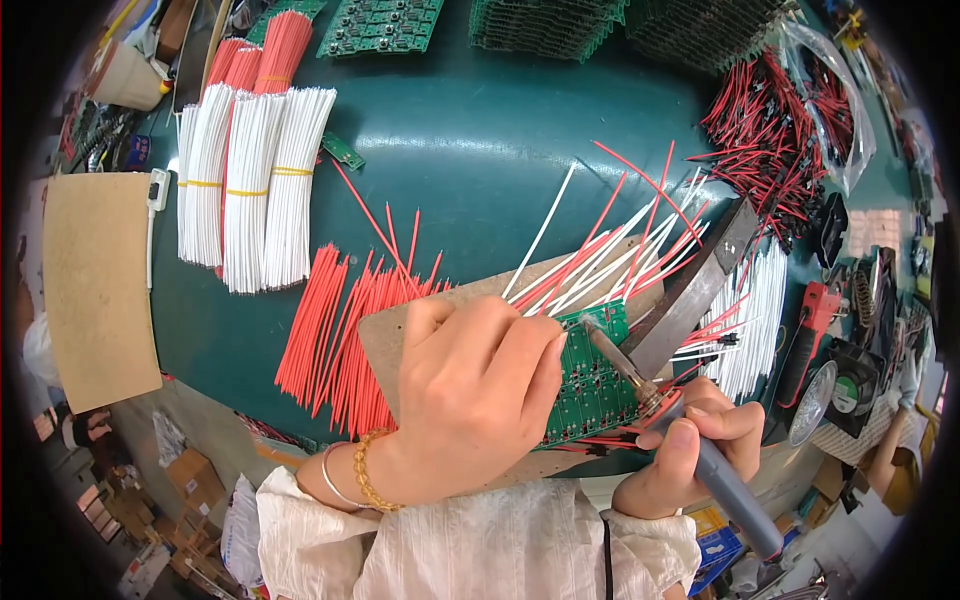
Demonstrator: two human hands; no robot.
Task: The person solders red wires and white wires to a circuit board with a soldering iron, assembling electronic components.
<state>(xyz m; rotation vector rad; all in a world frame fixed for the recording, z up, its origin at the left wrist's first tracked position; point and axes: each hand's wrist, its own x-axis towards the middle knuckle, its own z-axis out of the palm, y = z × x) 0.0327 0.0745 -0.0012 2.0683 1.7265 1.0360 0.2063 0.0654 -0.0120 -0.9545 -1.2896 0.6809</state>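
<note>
My right hand [705,440] grips a soldering iron [735,490] with a grey handle. Its metal tip touches the top edge of a green circuit board [590,385]. My left hand [485,375] is closed in a pinch at the board's upper left; its fingertips are turned away, so what they hold is hidden. Red and white wires [600,265] fan out beyond the board's top edge. Beneath lies a brown board [385,335], partly covered by my left hand. A dark metal bar [690,290] slants across beside the iron's tip.
Loose red wires [350,345] lie left of my left hand, with banded white wire bundles [250,190] farther back. Stacked circuit boards [550,28] stand at the far edge. Red-black leads [765,140], white wires [755,325], a red-handled tool [808,335] and a fan [855,380] are on the right.
</note>
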